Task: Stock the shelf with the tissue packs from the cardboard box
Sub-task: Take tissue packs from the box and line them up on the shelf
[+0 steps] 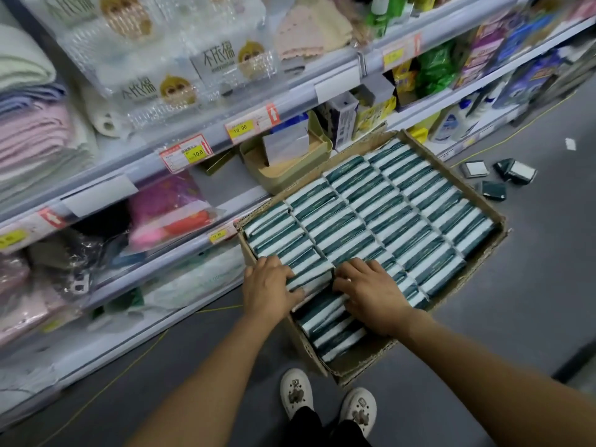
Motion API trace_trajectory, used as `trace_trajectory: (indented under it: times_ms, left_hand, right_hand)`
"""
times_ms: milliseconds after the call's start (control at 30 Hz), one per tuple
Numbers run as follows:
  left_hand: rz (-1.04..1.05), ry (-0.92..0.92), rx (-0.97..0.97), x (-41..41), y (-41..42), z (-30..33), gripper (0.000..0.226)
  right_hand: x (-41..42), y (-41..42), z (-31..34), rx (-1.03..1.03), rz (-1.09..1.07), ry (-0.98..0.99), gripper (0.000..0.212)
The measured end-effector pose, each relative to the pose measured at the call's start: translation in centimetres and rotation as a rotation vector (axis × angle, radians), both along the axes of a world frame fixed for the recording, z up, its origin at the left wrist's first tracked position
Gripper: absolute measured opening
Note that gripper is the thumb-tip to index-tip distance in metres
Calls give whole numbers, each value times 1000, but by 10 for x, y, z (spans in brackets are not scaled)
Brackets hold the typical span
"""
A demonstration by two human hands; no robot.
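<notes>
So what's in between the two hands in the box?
In the head view, a few green-and-white tissue packs lie between the left hand and right hand, inside the cardboard box.

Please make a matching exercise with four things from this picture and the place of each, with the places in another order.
Things:
1. cardboard box
2. loose tissue packs
3. white shoes
4. folded towels

Places:
A. upper shelf, far left
B. floor beyond the box, at right
C. floor beside the shelf, full of packs
D. bottom of the view, between the arms

Pairs: 1-C, 2-B, 3-D, 4-A
</notes>
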State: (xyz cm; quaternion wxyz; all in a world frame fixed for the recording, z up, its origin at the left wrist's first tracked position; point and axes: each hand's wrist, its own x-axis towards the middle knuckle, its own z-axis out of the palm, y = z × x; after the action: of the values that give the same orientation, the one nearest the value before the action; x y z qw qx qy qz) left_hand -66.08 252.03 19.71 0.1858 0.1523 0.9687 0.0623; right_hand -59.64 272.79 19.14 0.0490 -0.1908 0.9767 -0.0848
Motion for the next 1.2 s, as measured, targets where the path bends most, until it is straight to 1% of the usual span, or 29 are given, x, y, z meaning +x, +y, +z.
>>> trace_trajectory:
  times_ms: [67, 133, 200, 300, 433, 500, 567, 633, 733, 767, 867, 967, 1067, 1200]
  left_hand:
    - [101, -84, 134, -6, -4, 17, 45]
    - [249, -206, 303, -13, -6, 38, 36]
    - [340, -287, 440, -21, -7, 55, 29]
    - [404, -293, 576, -31, -2, 79, 28]
    - [470, -246, 774, -37, 12, 120, 17]
    - [475, -246, 844, -37, 23, 137, 19]
    - [459, -259, 895, -38, 38, 151, 26]
    - [457, -290, 950, -38, 57, 165, 32]
    - [477, -310, 1032, -42, 95, 184, 49]
    - [484, -308, 1052, -43, 110, 191, 48]
    - [493, -302, 1125, -42, 167, 213, 17]
    - [544, -292, 1173, -38, 226, 229, 24]
    - [593, -252, 1187, -36, 280, 239, 25]
    - [625, -248, 1203, -39, 334, 256, 25]
  right_hand:
    - [-1, 11, 22, -90, -18, -69, 33]
    - [-2, 20, 47, -182, -76, -134, 26]
    - [-4, 26, 72, -263, -180, -202, 17]
    - [-5, 36, 106, -427, -378, -265, 19]
    - [-4, 56, 141, -782, -602, -184, 12]
    - [-6, 69, 160, -911, -679, -153, 13]
    - [-9, 85, 177, -1029, -737, -136, 22]
    - [-12, 106, 191, -1089, -756, -129, 29]
    - [-16, 145, 212, -1177, -751, -94, 24]
    - [-18, 161, 217, -1215, -757, -84, 23]
    - [-23, 216, 235, -1278, -753, -58, 20]
    - [-30, 275, 252, -1295, -732, -38, 19]
    - [-35, 330, 270, -1296, -723, -24, 21]
    - [-38, 383, 292, -1236, -576, 29, 23]
